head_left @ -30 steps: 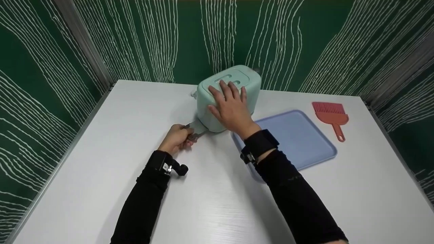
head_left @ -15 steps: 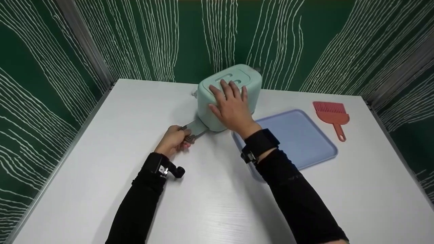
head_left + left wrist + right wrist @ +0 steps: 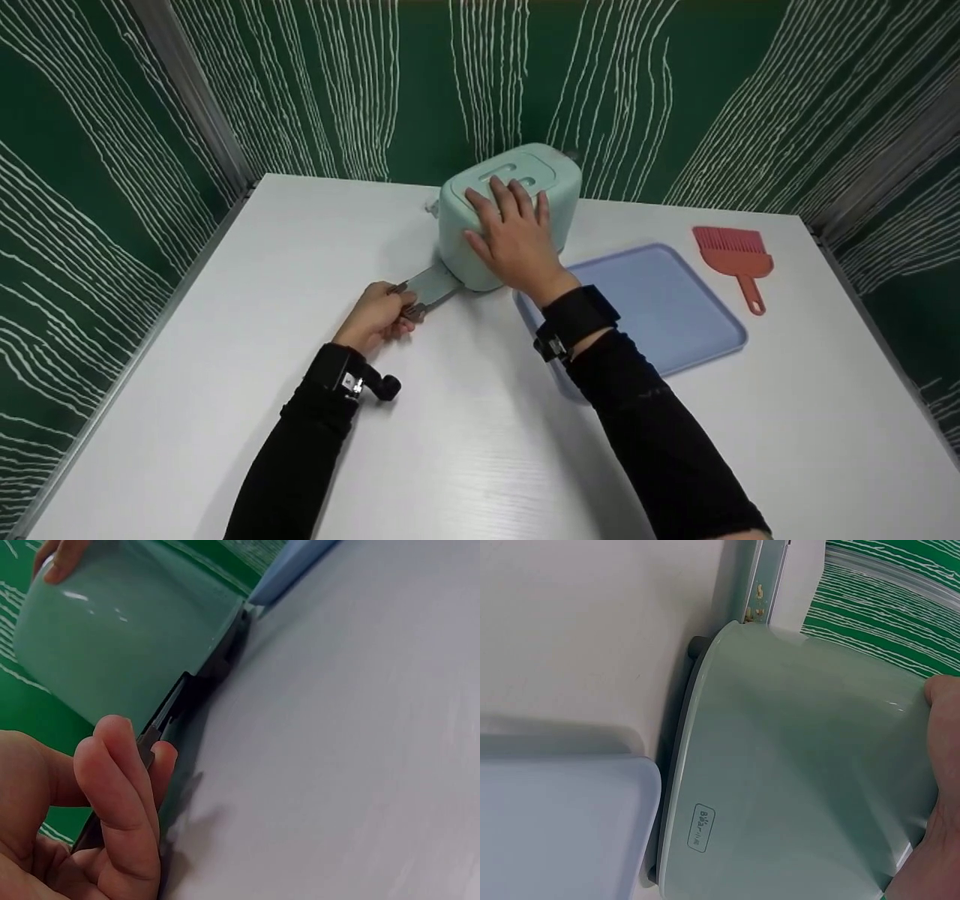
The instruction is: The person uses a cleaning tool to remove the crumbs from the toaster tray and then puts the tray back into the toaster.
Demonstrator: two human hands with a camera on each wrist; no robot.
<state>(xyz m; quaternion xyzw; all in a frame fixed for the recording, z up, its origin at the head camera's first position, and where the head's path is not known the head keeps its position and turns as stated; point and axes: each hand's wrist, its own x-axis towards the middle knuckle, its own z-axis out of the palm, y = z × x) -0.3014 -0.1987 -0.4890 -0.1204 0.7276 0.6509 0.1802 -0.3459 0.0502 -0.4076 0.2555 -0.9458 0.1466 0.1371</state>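
A mint-green toaster (image 3: 480,247) stands on the white table near the back wall. From the bottom of its left end a flat metal crumb tray (image 3: 435,285) sticks out. My left hand (image 3: 379,313) pinches the tray's outer end between thumb and fingers, also seen in the left wrist view. Crumbs (image 3: 759,611) lie on the tray close to the toaster in the right wrist view. My right hand (image 3: 517,240) rests with spread fingers on the toaster's top edge and front side. The tray's inner end is hidden inside the toaster.
A light blue tray (image 3: 652,315) lies right of the toaster, partly under my right forearm. Farther right lie a red brush and dustpan (image 3: 735,259). Green walls (image 3: 420,90) with white lines enclose the table (image 3: 465,450) at the back and sides.
My left hand has moved left and slightly toward me, drawing the crumb tray farther out of the toaster. The right hand has stayed on the toaster.
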